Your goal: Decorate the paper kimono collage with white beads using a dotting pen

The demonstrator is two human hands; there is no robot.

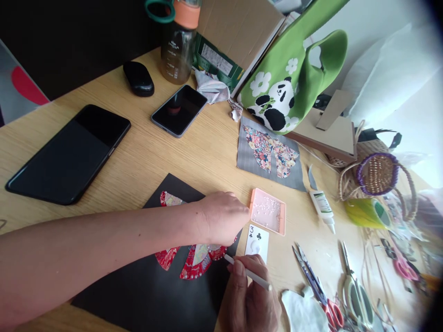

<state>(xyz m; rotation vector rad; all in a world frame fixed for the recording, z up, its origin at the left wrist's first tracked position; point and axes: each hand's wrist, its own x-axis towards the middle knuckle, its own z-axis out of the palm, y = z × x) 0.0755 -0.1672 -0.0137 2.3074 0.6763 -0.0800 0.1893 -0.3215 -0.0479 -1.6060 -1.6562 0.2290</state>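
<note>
Holding a thin white stick tool [248, 273] like a pencil, the right hand [251, 295] sits at the bottom edge of the desk [194, 152], tip pointing at the red patterned paper butterfly [194, 260] glued on a black card sheet [152, 295]. Left hand [221, 223] reaches across w/ fingers curled down, pressing on the butterfly, fingertips right next to a small pink plastic tray of tiny white beads [268, 211]; can't tell if it's pinching anything. A 3 of clubs playing card [257, 242] lies btw tray & right hand. Glue bottle [321, 205] & scissors [316, 286] off to the right, black tablet [69, 154] & phone [179, 109] farther back.
</note>
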